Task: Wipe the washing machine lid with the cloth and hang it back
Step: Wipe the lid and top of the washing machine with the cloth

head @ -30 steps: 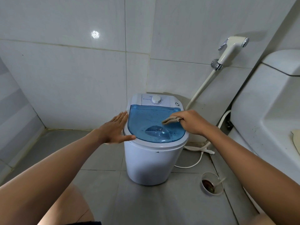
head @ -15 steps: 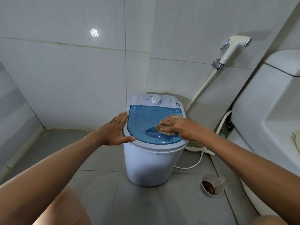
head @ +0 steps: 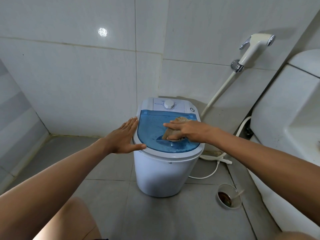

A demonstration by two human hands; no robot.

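A small white washing machine (head: 161,177) stands on the grey floor against the tiled wall, with a translucent blue lid (head: 152,129) and a white dial at the back. A tan cloth (head: 181,119) lies on the right half of the lid. My right hand (head: 187,129) presses flat on the cloth, fingers spread and pointing left. My left hand (head: 125,138) rests flat and empty against the machine's left rim, thumb along the front edge.
A white toilet (head: 284,129) fills the right side. A bidet sprayer (head: 254,47) hangs on the wall with its hose running down behind the machine. A white cable (head: 213,172) and a floor drain (head: 228,196) lie to the machine's right.
My right hand has opened from a bunched grip to a flat press on the cloth and slid it from the lid's right edge toward the middle. My left hand has stayed in place.
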